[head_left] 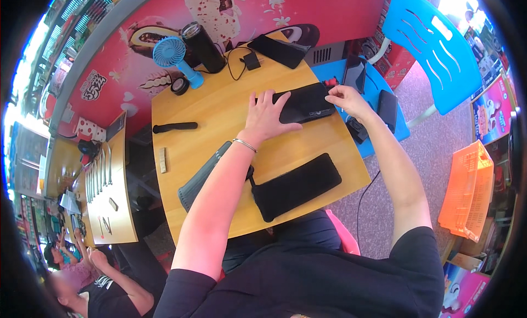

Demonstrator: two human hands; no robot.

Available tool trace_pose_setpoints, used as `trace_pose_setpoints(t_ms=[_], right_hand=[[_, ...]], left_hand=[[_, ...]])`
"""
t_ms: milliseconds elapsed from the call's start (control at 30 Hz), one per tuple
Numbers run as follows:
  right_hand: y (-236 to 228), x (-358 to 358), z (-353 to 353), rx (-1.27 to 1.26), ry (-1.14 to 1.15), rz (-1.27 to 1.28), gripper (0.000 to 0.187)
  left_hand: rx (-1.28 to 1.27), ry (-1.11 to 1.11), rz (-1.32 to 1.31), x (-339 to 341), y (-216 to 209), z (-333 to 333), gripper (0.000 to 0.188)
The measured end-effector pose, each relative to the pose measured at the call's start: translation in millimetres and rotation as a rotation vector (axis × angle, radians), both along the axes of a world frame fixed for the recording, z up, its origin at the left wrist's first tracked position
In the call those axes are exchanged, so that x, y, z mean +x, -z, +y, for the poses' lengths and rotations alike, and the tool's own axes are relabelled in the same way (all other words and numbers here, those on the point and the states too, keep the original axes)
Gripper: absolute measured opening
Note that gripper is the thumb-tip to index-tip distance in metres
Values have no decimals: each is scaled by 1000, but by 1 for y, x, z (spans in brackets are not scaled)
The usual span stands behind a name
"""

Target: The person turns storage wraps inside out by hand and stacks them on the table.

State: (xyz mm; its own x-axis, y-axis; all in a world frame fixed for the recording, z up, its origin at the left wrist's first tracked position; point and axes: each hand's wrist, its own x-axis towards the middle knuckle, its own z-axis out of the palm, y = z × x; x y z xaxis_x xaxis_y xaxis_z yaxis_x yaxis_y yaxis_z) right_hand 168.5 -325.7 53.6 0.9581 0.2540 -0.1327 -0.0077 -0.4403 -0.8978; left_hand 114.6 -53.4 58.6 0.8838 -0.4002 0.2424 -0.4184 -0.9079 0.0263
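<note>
A black oblong case (308,103) lies toward the far right of the wooden table (219,107). My left hand (266,117) rests on its left end, fingers spread, the thumb along the near edge. At the opposite end, thumb and fingertips of my right hand (347,100) pinch the case's corner; any small part between them is hidden. Nearer to me lies a flat black pouch (299,186) with a cord at its left corner. A grey case (203,174) sits partly behind my left forearm.
Along the table's far side are a blue fan (170,52), a black bottle (204,48), a cabled adapter (251,61) and a black flat pouch (279,51). A black strap (175,127) lies left. Right are a blue chair (431,43) and orange crate (466,192). People sit lower left.
</note>
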Motion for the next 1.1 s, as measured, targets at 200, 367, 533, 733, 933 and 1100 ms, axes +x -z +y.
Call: trace_pose_setpoints(t_ms=[200,367,533,733,933,1100], right_hand=[[3,1,1,-25,21,-37,28],[6,5,1,-38,35,-28,28],[7,6,2,-69,46,-28,30],[0,1,8,-139,110,-76,34],[8,6,7,-222,103,-116,38],[4,10,11,-266,78,-93,38]], left_hand=[[-47,-19,35,4,6,2,79],[-21,-22,4,3,4,0,80],[-1,-35,-14,2,2,-2,82],[44,-31,-57,2,5,-3,83],[35,-40,33,6,4,-6,85],[21,-58,105,4,1,-4,85]])
